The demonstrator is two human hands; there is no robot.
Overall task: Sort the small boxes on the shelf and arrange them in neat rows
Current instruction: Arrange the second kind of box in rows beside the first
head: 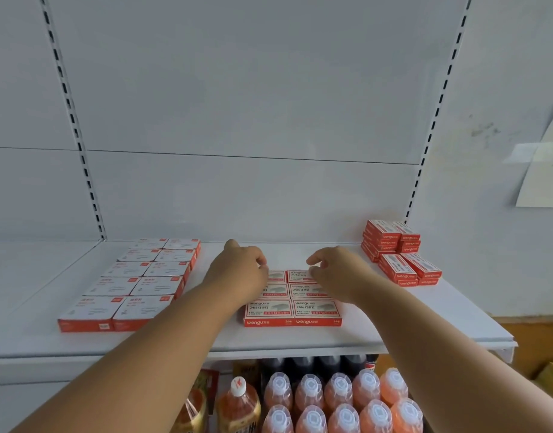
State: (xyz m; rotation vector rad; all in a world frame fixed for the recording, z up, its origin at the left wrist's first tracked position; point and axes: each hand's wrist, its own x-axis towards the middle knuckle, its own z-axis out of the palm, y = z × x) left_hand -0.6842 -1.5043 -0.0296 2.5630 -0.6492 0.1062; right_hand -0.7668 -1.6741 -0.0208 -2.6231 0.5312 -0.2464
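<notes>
**A:** Small boxes (293,303) with red edges lie flat in the middle of the shelf (394,317), two across and three deep, touching one another. Both hands are at the far end of that block.

**B:** What are the fingers doing?

**A:** The left hand (241,270) rests over the back left box, fingers curled at its far edge; whether they pinch the box or only touch it I cannot tell, since the hand covers it. The right hand (337,270) hovers over the back right box with its fingers (312,260) loosely bent and narrow, apparently holding nothing.

**B:** And the rest of the stock?

**A:** A larger white-topped set (134,285) sits in two tidy columns to the left, well apart. A stack of red boxes (390,240) stands at the back right, with a few more (409,270) lying askew in front of it.

**B:** So what could go wrong?

**A:** I'd judge the back row the risk. A push from one hand alone would skew those light boxes and open a gap, or nudge the whole block crooked. The right forearm (440,332) passes near the askew pile, so a careless sweep could knock it. The front row sits close to the shelf lip, above bottles (340,398); a pull toward the body might tip a box off.
</notes>
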